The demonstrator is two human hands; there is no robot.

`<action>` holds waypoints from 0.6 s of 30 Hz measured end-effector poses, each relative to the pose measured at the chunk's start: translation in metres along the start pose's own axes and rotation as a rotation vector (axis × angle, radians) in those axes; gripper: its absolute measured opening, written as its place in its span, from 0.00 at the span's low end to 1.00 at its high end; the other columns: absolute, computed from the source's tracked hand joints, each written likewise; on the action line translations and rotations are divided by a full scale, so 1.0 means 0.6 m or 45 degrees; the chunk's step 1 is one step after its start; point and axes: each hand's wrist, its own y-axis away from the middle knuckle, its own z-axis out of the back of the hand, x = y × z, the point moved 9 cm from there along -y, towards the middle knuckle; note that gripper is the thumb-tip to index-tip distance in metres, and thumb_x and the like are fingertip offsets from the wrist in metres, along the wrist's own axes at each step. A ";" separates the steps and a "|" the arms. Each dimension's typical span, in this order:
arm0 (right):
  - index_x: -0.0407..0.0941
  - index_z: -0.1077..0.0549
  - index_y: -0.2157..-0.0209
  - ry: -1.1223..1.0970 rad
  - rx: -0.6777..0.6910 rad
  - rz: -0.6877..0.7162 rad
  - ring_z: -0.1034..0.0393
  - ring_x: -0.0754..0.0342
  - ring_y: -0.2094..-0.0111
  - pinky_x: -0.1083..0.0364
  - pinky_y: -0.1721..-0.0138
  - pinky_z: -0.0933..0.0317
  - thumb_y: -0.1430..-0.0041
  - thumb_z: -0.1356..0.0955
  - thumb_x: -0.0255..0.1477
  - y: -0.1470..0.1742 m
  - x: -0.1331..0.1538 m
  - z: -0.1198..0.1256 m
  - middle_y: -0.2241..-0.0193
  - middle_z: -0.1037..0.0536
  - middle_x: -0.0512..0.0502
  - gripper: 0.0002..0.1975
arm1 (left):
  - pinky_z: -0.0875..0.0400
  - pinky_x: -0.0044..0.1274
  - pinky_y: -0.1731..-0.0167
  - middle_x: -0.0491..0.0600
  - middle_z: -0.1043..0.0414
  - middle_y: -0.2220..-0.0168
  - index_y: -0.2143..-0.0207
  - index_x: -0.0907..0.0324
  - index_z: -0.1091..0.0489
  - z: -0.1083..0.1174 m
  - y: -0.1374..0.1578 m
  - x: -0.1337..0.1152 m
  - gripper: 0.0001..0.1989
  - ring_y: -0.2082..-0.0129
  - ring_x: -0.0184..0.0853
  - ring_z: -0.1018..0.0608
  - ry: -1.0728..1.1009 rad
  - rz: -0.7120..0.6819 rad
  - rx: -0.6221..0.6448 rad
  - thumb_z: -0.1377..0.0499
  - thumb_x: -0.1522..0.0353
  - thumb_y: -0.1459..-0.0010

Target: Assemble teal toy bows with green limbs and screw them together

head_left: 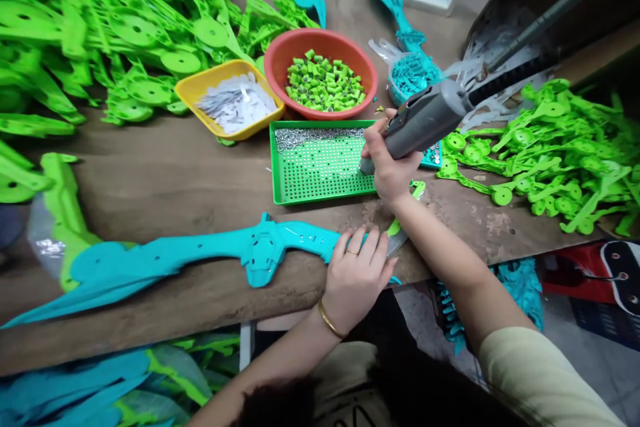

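Observation:
My right hand (393,170) is closed around a grey electric screwdriver (425,119). The tool slants down to the left, its nose over the right side of a green perforated tray (320,199) with silvery screws along its far side. My left hand (356,273) lies over the right end of a long turquoise plastic part (200,250), its fingers curved across it and hiding that end. Near the middle of this part is a raised hexagonal section. A bright green piece (417,193) shows beyond my left hand, partly hidden by my right arm.
Behind the tray stand a yellow tray (187,97) of white strips, a red bowl (273,73) of small green pieces and a tub of turquoise bits (415,73). Green plastic parts pile up at left (125,27) and right (530,147). A rod and cable rise from the screwdriver.

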 end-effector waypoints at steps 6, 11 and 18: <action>0.48 0.28 0.68 -0.086 -0.024 0.074 0.33 0.61 0.78 0.55 0.70 0.31 0.47 0.30 0.44 -0.004 0.045 0.015 0.72 0.26 0.53 0.14 | 0.38 0.35 0.48 0.53 0.23 0.52 0.52 0.62 0.27 0.003 0.001 0.001 0.15 0.52 0.42 0.25 -0.009 -0.026 -0.037 0.44 0.65 0.38; 0.55 0.31 0.55 -0.117 -0.116 0.147 0.34 0.63 0.80 0.58 0.76 0.34 0.45 0.29 0.42 0.030 0.122 0.101 0.66 0.25 0.55 0.17 | 0.38 0.36 0.49 0.54 0.24 0.52 0.51 0.62 0.27 0.001 -0.002 0.003 0.16 0.51 0.42 0.25 0.012 -0.037 -0.036 0.44 0.66 0.39; 0.60 0.33 0.51 -0.075 -0.071 0.168 0.34 0.61 0.78 0.57 0.74 0.33 0.44 0.29 0.35 0.102 0.123 0.171 0.65 0.25 0.55 0.20 | 0.38 0.35 0.49 0.54 0.23 0.52 0.52 0.62 0.27 0.002 -0.005 0.001 0.15 0.51 0.43 0.24 -0.003 -0.066 -0.035 0.43 0.67 0.40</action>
